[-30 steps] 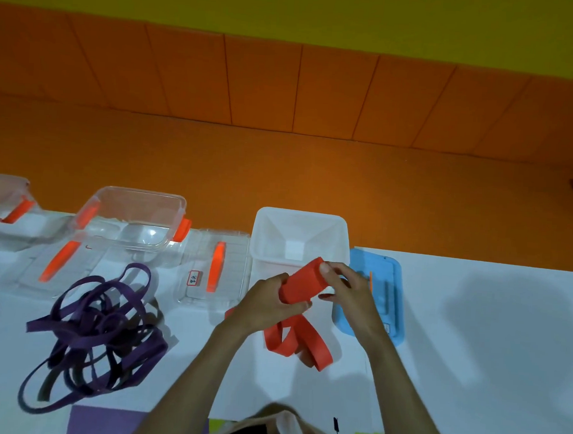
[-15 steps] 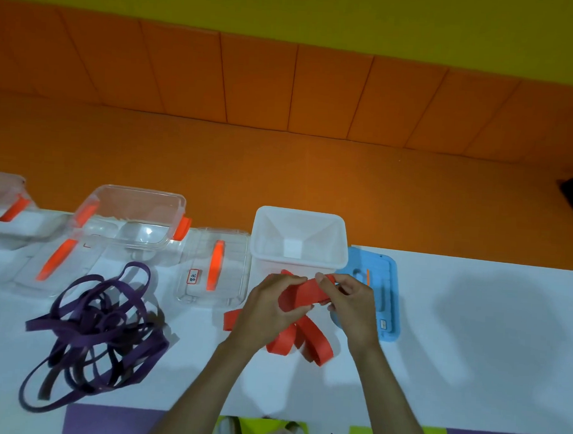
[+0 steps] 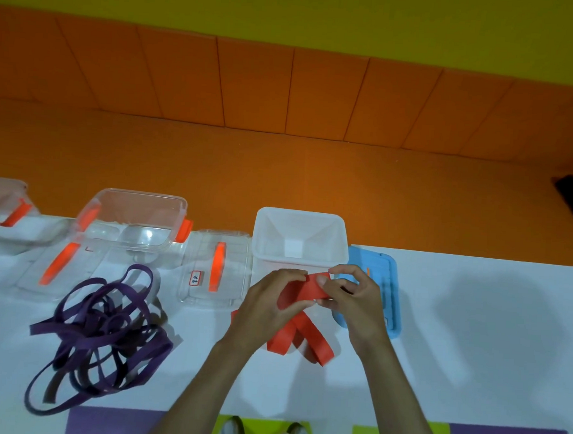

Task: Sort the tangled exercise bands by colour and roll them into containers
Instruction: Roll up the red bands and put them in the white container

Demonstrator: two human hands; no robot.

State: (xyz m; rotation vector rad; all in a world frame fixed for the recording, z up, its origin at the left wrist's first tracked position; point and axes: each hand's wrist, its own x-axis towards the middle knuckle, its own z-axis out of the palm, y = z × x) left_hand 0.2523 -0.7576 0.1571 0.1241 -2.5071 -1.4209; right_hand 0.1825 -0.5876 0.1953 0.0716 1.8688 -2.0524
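Red band (image 3: 303,290) is held up between both hands, just on the near side of the white container (image 3: 267,235). I see the left hand (image 3: 267,310) curled round the rolled part, while the right hand (image 3: 353,303) pinches the band's upper end with thumb and forefinger. Loose red loops trail down onto the white table (image 3: 472,326). Purple bands (image 3: 106,333) lie tangled well to the left, near a clear container (image 3: 133,197). A blue lid (image 3: 389,288) lies right of the white container.
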